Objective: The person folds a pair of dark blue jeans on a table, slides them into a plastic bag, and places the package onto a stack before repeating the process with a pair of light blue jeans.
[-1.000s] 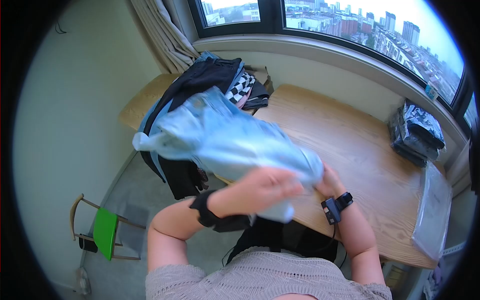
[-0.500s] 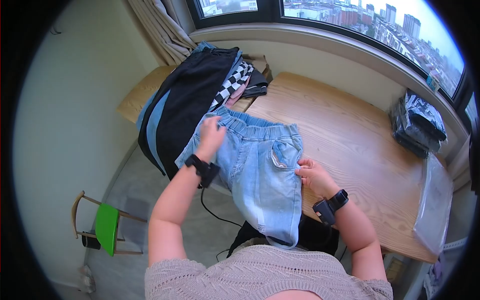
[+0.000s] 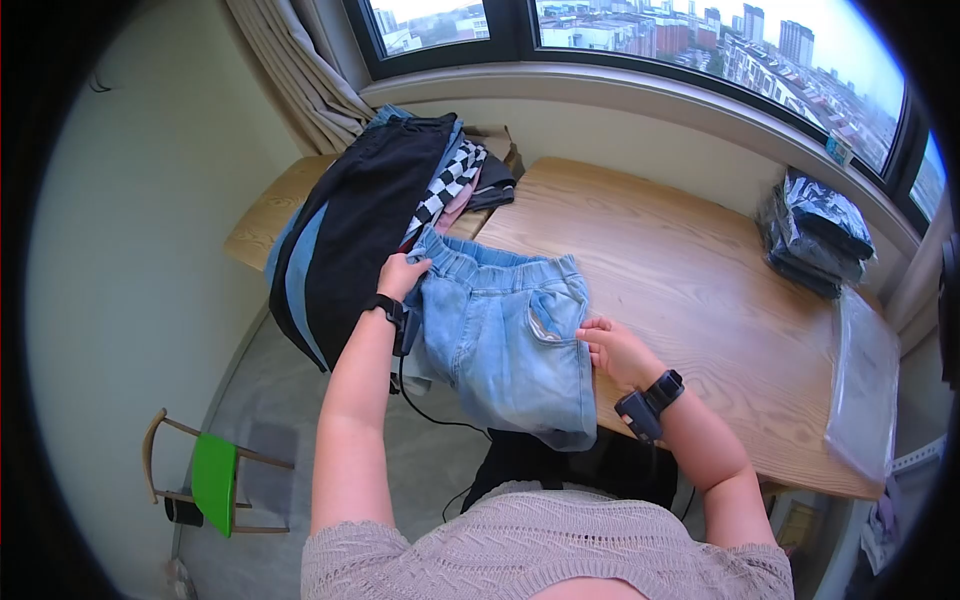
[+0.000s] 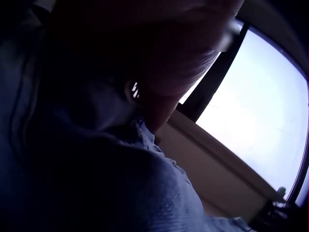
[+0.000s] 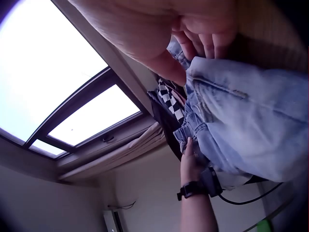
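Note:
Light blue denim shorts (image 3: 510, 340) lie over the near left part of the wooden table, elastic waistband toward the window and lower part at the table's front edge. My left hand (image 3: 400, 275) pinches the left end of the waistband. At the opposite side, below the pocket, my right hand (image 3: 620, 352) pinches the side edge between thumb and fingers. The right wrist view shows the right hand (image 5: 193, 34) over the denim (image 5: 251, 111), with the left hand (image 5: 190, 166) at the waistband. Dark shadow covers most of the left wrist view, where denim (image 4: 164, 188) bulges below the hand.
Left of the shorts is a pile of clothes with black trousers (image 3: 365, 220) and a checkered piece (image 3: 450, 185). Plastic-wrapped packages (image 3: 818, 235) and a clear plastic sleeve (image 3: 862, 385) lie on the table's (image 3: 690, 290) right. A green chair (image 3: 214, 480) stands on the floor at left.
The shorts went from a blurred swing in the air to lying spread on the table. My left hand moved to the waistband's left end and took hold; the lower part drew up from my lap.

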Motion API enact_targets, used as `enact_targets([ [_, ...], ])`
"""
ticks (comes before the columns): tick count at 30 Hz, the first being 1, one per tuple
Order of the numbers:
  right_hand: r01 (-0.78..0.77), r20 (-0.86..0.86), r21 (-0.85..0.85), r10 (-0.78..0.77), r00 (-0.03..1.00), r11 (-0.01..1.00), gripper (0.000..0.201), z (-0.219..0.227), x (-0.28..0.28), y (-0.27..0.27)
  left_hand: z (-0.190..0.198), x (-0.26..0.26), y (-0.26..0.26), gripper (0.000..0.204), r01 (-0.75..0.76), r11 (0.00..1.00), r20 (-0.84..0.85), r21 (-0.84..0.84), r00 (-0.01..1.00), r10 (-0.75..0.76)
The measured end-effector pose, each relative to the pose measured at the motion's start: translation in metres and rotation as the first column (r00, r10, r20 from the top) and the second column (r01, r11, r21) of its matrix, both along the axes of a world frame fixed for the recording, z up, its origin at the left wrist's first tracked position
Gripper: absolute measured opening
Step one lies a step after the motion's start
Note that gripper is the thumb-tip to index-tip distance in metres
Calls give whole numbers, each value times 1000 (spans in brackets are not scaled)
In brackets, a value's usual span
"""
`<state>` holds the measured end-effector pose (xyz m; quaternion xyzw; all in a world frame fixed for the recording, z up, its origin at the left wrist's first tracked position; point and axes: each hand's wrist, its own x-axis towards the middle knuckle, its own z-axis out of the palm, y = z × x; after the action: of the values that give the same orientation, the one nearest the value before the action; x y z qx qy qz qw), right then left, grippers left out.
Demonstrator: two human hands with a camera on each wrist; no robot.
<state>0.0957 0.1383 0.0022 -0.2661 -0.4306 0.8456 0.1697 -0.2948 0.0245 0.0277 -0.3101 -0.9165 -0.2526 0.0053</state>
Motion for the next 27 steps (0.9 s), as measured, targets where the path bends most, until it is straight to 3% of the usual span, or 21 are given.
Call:
enact_targets([
  [1,-21,17,-33,22,1000,999,26,1,-1,3,-2,1,-1,41,117,975,213,190,964,-157],
  [2,-41,33,-68,43,999,997,25,2,-3,5,-5,1,-2,32,182,902,380,391,861,-338],
  [3,-39,34,-69,42,999,997,25,6,-6,6,5,12,-7,32,183,902,381,390,860,-339],
  [5,-45,133,-42,50,990,998,25,17,-11,7,48,59,-30,25,98,759,473,644,729,-495],
  [6,-70,182,50,60,982,996,38,0,-18,21,59,71,-43,24,122,739,452,663,722,-524],
  [7,-72,190,47,62,980,996,38,4,-23,23,70,80,-58,24,115,741,459,662,719,-522],
  [9,63,412,456,-274,869,888,54,20,-39,15,88,97,-91,24,189,674,408,714,671,-619],
  [13,-67,477,459,-182,860,886,60,60,-67,-13,120,129,-163,23,174,584,353,793,650,-673],
  [15,-327,300,390,217,929,861,47,60,-89,-25,130,135,-201,21,137,544,325,828,673,-664],
  [16,-356,220,171,317,923,919,37,77,-98,-40,133,133,-221,21,118,546,330,830,685,-649],
  [17,-381,227,170,340,913,909,37,88,-110,-50,135,129,-243,22,106,522,292,846,728,-620],
  [19,-355,9,192,360,933,915,30,108,-137,-64,139,124,-284,26,16,431,222,902,840,-496],
  [21,-234,-196,357,318,928,904,29,138,-165,-70,150,117,-322,30,-95,305,197,948,926,-322],
  [23,-206,-428,316,333,840,926,28,191,-176,-91,167,112,-355,31,-143,249,201,958,954,-224],
  [25,-186,-534,391,387,751,901,26,217,-192,-100,177,109,-383,28,-69,176,87,982,992,-97],
  [26,-247,-586,405,457,670,880,24,227,-198,-105,175,101,-405,28,-72,173,86,982,994,-73],
  [27,-267,-585,407,474,658,874,24,234,-204,-111,172,91,-432,28,-160,274,158,948,987,26],
])
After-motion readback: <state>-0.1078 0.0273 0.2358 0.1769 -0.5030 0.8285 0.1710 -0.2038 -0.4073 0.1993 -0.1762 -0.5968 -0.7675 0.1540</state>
